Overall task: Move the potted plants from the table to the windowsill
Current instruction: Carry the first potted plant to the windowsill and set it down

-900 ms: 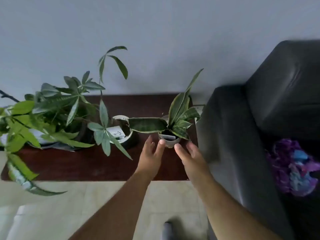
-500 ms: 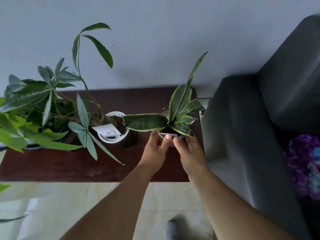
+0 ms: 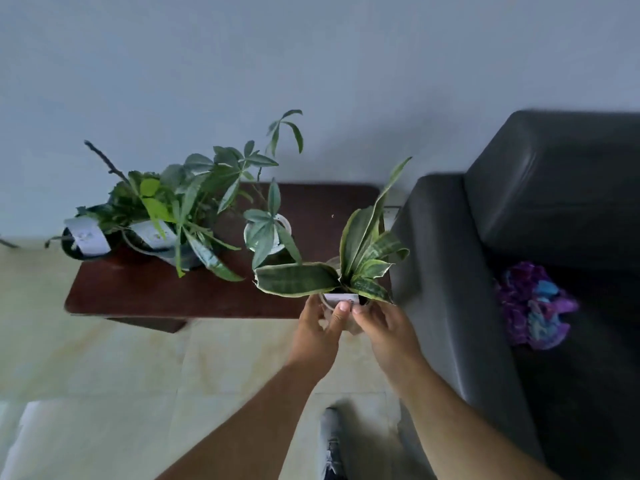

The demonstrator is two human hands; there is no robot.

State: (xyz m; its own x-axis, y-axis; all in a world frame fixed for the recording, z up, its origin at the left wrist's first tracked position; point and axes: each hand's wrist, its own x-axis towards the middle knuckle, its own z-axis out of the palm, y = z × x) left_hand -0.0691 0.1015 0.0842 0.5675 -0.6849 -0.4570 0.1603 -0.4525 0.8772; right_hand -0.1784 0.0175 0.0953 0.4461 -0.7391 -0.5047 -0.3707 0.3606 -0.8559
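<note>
Both the left hand and right hand wrap closed around the snake plant, its pot mostly hidden, at the tabletop's front right corner.

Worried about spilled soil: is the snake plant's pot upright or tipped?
Upright: the snake plant rises straight from its pot, gripped by left hand and right hand.

Arms: we see both forearms bare to the frame edge, no sleeves, no watch or bands.
Left hand: no rings or gloves.
Right hand: likewise unadorned.
Leg: light grey trouser leg, below the hands.
</note>
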